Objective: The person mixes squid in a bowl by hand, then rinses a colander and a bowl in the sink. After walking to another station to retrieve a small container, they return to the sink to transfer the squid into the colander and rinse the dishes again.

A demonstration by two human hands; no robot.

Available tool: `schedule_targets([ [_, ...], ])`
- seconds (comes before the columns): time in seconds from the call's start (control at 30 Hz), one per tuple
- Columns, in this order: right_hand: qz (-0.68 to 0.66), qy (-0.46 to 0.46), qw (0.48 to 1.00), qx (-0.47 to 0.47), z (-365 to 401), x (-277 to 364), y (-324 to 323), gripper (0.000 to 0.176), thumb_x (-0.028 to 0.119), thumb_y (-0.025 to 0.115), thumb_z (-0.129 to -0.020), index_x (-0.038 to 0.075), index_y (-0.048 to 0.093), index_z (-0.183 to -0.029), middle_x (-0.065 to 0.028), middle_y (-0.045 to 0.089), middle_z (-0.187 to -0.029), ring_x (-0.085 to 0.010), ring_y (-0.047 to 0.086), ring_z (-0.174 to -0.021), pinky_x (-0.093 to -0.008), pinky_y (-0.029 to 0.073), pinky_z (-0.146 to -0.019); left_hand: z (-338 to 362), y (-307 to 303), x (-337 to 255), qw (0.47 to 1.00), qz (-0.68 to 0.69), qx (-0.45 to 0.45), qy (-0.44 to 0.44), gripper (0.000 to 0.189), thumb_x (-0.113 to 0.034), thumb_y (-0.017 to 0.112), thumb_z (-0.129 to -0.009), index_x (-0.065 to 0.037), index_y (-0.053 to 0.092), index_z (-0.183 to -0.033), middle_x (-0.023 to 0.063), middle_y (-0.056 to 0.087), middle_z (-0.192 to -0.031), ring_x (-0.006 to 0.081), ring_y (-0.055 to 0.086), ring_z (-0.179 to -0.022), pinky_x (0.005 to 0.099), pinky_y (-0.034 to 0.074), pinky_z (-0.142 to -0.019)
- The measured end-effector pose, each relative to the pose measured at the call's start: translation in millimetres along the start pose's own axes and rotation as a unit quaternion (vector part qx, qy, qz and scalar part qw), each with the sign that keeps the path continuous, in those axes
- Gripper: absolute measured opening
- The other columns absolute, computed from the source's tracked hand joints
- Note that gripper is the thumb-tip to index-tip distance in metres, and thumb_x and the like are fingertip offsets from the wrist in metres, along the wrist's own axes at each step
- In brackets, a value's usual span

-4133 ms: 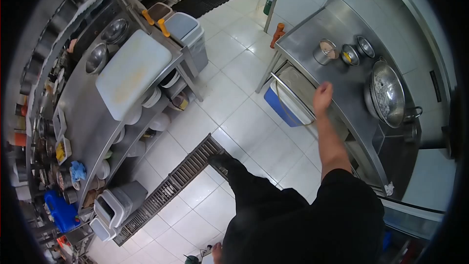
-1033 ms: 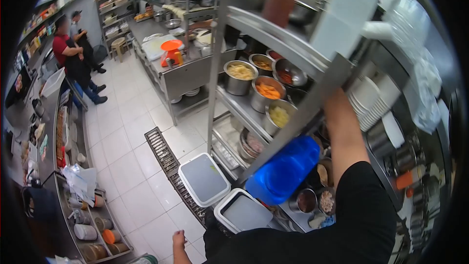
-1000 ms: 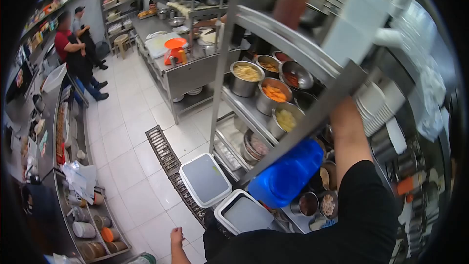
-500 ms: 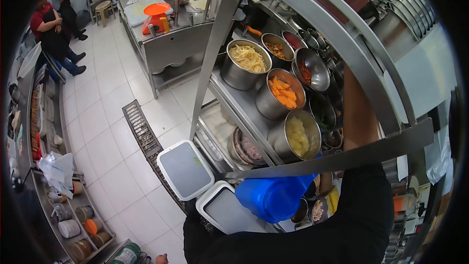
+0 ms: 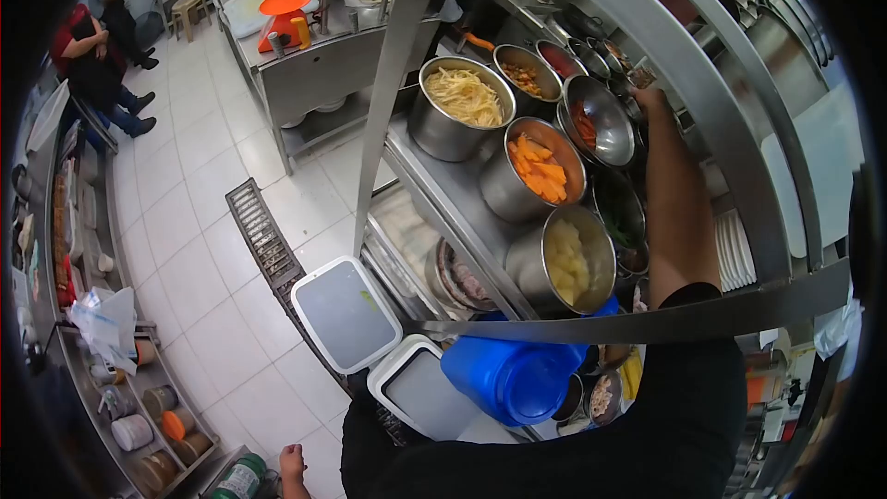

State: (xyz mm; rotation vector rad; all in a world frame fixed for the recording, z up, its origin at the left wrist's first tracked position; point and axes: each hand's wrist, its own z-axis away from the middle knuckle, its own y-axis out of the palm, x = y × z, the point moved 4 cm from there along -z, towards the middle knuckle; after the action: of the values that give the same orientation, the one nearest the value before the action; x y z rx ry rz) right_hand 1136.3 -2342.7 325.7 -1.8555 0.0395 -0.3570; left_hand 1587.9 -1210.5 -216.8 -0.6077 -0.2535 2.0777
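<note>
My right arm reaches through the metal rack to the back of its shelf. There my right hand (image 5: 650,100) is beside a small container of brown bits (image 5: 641,77); its fingers are too small and partly hidden to read. Just left of it sits a steel bowl (image 5: 610,134) holding red-orange strips. Nearer along the shelf stand steel pots: one of pale shredded strips (image 5: 465,100), one of orange pieces (image 5: 538,169) and one of pale yellow chunks (image 5: 565,261). My left hand (image 5: 293,464) hangs low over the floor, fingers curled, with nothing visible in it.
Rack bars (image 5: 610,325) cross close before me. Below are a blue plastic container (image 5: 504,379) and grey-lidded white tubs (image 5: 346,314). A drain grate (image 5: 263,231) runs along the tiled floor. An orange scale (image 5: 285,14) tops the far counter; two people stand at far left.
My right arm has extended deeper into the rack, and its hand now shows at the back. My left hand has risen further into view at the bottom. The view has shifted slightly.
</note>
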Motion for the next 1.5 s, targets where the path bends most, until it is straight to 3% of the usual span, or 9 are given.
schedule_targets([
  [0.23,0.119,-0.006,0.993,0.005,10.7,-4.6,-9.5,0.067,0.041,0.078,-0.083,-0.007,0.061,-0.126,-0.0231,0.064,-0.128,-0.0299,0.064,-0.116,-0.0419,0.051,-0.097,-15.1,-20.4,21.1,0.996,-0.090,0.010,0.019,0.036,-0.030,0.064,-0.092,0.003,0.067,-0.105,0.0121,0.067,-0.078,0.0219,0.065,-0.061,0.0361,0.056,-0.051],
  [0.53,-0.188,-0.074,0.979,0.015,139.3,-23.5,-104.9,0.056,0.038,0.070,-0.090,-0.002,0.060,-0.128,-0.0177,0.063,-0.128,-0.0262,0.062,-0.115,-0.0408,0.048,-0.097,-63.8,-58.6,-64.8,0.995,-0.060,0.010,0.073,0.038,-0.032,0.063,-0.093,0.003,0.067,-0.107,0.0134,0.067,-0.083,0.0245,0.065,-0.070,0.0425,0.059,-0.059],
  [0.67,-0.396,-0.100,0.910,0.073,253.4,-40.8,-147.2,0.052,0.037,0.067,-0.094,-0.001,0.060,-0.129,-0.0154,0.063,-0.129,-0.0246,0.061,-0.115,-0.0403,0.047,-0.098,-46.3,-53.2,-90.4,0.996,0.044,0.008,0.076,0.035,-0.030,0.066,-0.092,-0.001,0.068,-0.113,0.0108,0.066,-0.082,0.0226,0.065,-0.076,0.0404,0.058,-0.064],
  [0.87,-0.622,-0.142,0.757,0.138,415.7,-70.8,-192.9,0.045,0.035,0.062,-0.099,0.002,0.059,-0.130,-0.0118,0.063,-0.129,-0.0221,0.060,-0.115,-0.0396,0.046,-0.098,-33.7,-81.7,-15.3,0.953,-0.228,0.013,0.199,0.046,-0.041,0.064,-0.091,-0.001,0.069,-0.113,0.0166,0.072,-0.095,0.0310,0.070,-0.091,0.0448,0.059,-0.070],
  [0.97,-0.625,-0.051,0.778,-0.020,508.2,-97.0,-233.3,0.041,0.032,0.058,-0.102,0.002,0.060,-0.130,-0.0075,0.063,-0.117,-0.0167,0.058,-0.101,-0.0342,0.046,-0.089,-17.8,-112.6,15.5,0.962,-0.232,0.036,0.137,0.051,-0.043,0.064,-0.091,0.001,0.069,-0.114,0.0188,0.072,-0.096,0.0345,0.072,-0.085,0.0481,0.059,-0.068],
  [1.1,-0.700,-0.123,0.661,-0.241,604.4,-109.3,-275.6,0.028,0.018,0.051,-0.104,-0.002,0.060,-0.122,-0.0045,0.049,-0.085,-0.0109,0.041,-0.069,-0.0263,0.036,-0.062,-45.2,-159.6,80.3,0.963,-0.256,0.064,-0.058,0.052,-0.044,0.064,-0.091,0.003,0.069,-0.113,0.0192,0.071,-0.095,0.0348,0.071,-0.077,0.0484,0.058,-0.064],
  [1.23,-0.699,-0.185,0.636,-0.271,678.0,1.1,-266.7,0.024,0.012,0.049,-0.103,-0.003,0.057,-0.119,-0.0037,0.044,-0.079,-0.0108,0.036,-0.065,-0.0248,0.033,-0.059,-52.1,-206.2,33.7,0.961,-0.258,0.040,-0.093,0.051,-0.043,0.063,-0.092,0.003,0.069,-0.111,0.0195,0.072,-0.098,0.0335,0.071,-0.077,0.0467,0.058,-0.069],
  [1.33,-0.672,-0.220,0.692,-0.146,705.4,112.5,-193.1,0.022,0.009,0.049,-0.101,-0.001,0.056,-0.120,-0.0035,0.045,-0.082,-0.0100,0.039,-0.066,-0.0232,0.034,-0.058,-135.9,-230.4,-32.3,0.905,-0.395,0.066,0.143,0.050,-0.045,0.059,-0.093,0.002,0.070,-0.105,0.0239,0.072,-0.094,0.0329,0.071,-0.080,0.0436,0.054,-0.083],
  [1.5,-0.415,-0.370,0.823,0.112,754.8,292.1,-87.3,0.046,-0.002,0.061,-0.091,0.005,0.053,-0.136,-0.0044,0.054,-0.101,-0.0106,0.048,-0.071,-0.0245,0.043,-0.062,-142.1,-289.2,-186.2,0.987,0.018,-0.027,0.158,0.041,-0.037,0.065,-0.092,0.000,0.068,-0.109,0.0123,0.071,-0.092,0.0229,0.068,-0.079,0.0396,0.055,-0.064],
])
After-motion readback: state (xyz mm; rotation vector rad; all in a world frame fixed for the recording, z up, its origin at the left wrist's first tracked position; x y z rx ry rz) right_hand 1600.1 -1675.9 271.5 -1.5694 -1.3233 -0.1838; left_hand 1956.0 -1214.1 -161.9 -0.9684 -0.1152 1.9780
